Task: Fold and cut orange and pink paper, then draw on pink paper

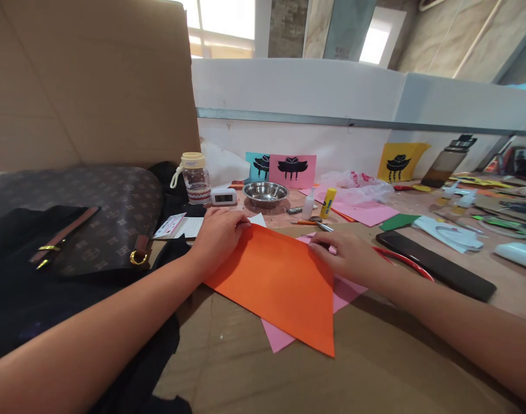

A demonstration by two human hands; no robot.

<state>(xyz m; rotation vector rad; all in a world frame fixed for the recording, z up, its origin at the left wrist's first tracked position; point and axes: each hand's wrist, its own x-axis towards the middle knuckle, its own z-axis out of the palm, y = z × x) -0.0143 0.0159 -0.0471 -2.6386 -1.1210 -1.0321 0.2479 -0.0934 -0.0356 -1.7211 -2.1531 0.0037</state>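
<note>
A sheet of orange paper [280,276] lies slanted across the cardboard work surface, over a pink sheet [280,335] whose corners stick out below and to the right. My left hand [219,238] grips its upper left edge, the fingertips closed on the paper. At the upper right edge my right hand [346,259] pinches the orange sheet between thumb and fingers. Something with a curved red handle [407,263] lies behind my right wrist, partly hidden. Close to my left hand is a small printed card or booklet [172,226].
Behind the paper stand a metal bowl [265,195], a glue stick [328,203], a white squeeze bottle [308,206] and a small digital clock [223,197]. A black phone-like slab [437,264] lies right. A patterned bag [116,218] and a bottle [195,179] occupy the left.
</note>
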